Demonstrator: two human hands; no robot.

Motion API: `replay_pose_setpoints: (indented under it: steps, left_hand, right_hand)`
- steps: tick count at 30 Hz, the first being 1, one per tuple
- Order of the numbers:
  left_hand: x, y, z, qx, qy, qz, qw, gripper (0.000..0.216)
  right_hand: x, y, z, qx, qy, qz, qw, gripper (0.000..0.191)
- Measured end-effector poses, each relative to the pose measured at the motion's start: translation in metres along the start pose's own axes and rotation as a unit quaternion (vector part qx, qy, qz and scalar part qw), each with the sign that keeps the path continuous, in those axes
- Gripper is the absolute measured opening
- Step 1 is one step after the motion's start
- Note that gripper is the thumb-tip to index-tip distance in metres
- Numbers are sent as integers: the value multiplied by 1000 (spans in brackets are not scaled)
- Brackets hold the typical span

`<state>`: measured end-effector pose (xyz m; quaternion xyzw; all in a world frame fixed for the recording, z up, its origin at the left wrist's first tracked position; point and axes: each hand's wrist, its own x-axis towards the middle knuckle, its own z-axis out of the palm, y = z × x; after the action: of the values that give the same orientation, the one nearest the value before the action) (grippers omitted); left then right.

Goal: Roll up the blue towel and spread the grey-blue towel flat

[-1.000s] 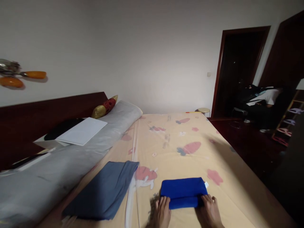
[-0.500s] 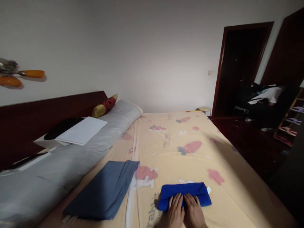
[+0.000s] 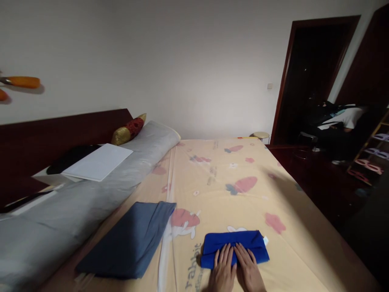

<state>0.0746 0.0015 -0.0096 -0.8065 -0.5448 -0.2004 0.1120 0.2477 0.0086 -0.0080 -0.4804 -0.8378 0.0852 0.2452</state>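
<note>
A bright blue towel (image 3: 234,242), folded into a narrow strip, lies near the front edge of the bed. My left hand (image 3: 223,269) rests flat on its near middle with the fingers stretched out. Beside it, touching, my right hand (image 3: 248,271) also presses flat on the towel, fingers spread. Neither hand grips anything.
A folded grey-blue cloth (image 3: 129,240) lies left of the towel on the patterned cream bedsheet (image 3: 237,194). A long grey bolster (image 3: 91,198) with a white board (image 3: 97,162) runs along the dark headboard (image 3: 45,142). A shoe rack (image 3: 367,158) and a dark doorway (image 3: 313,77) are at the right.
The towel went from a wider fold, held at its near corners, to a narrow strip. Both hands came together at its middle and now lie flat on it.
</note>
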Motion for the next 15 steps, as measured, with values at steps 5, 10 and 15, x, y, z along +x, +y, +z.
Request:
replay_pose_setpoints:
  steps: [5, 10, 15]
  left_hand:
    - [8, -4, -20, 1, -17, 35, 999, 62]
    - [1, -32, -47, 34, -23, 56, 998, 62]
    - [-31, -79, -63, 79, 0, 35, 996, 63]
  right_hand:
    - [3, 3, 2, -15, 23, -29, 999, 61]
    - [-5, 31, -8, -68, 80, -66, 992, 63]
    - [-37, 77, -29, -116, 137, -18, 983, 58]
